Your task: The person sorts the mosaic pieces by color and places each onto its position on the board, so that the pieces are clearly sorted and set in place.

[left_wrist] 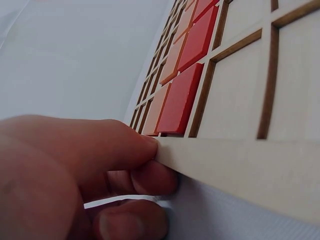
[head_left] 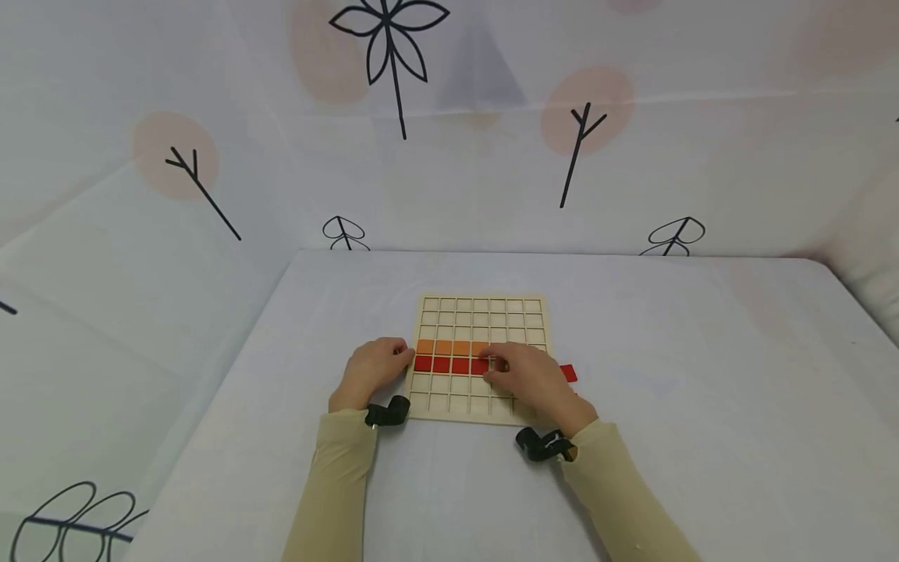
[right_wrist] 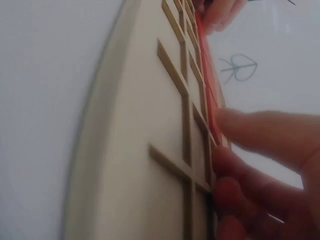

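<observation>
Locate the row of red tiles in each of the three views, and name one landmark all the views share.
Head: the red tiles lie in a row across the board's middle, just below the orange row, between the two hands.
Left wrist: they run from centre to top, seen close and at a slant.
Right wrist: only a thin red edge shows, top centre right.
Shared landmark: the wooden grid board, whose left edge the left hand touches.

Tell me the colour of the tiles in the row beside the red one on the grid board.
Orange tiles, on the wooden grid board; the head view shows them best.
</observation>
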Tool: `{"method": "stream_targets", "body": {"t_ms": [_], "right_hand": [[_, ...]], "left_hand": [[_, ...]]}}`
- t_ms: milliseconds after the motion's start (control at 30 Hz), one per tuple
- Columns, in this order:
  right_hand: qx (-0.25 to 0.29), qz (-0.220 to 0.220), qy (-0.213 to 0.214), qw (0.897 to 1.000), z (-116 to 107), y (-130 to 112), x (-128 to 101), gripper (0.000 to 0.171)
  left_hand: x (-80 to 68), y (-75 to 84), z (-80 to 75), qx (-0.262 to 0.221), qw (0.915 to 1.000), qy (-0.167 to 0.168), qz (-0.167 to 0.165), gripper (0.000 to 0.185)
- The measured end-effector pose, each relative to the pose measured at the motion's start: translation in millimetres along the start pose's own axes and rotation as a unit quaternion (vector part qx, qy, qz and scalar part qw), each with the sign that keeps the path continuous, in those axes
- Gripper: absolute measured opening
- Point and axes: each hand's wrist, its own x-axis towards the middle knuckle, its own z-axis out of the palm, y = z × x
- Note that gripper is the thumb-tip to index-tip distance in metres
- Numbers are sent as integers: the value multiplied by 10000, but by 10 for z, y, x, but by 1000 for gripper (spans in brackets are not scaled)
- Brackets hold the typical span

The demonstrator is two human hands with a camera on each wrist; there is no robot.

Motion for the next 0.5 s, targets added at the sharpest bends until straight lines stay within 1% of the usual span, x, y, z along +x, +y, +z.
{"method": "stream_targets", "body": {"t_ms": [233, 500], "right_hand": [[381, -273, -11, 9989, -86, 63, -16, 28], [591, -268, -168, 9978, -208, 110, -53, 27]], "left_hand": [[1, -4, 3, -33, 10000, -19, 13, 23], [-6, 5, -2, -112, 9999, -75, -48, 22]]}}
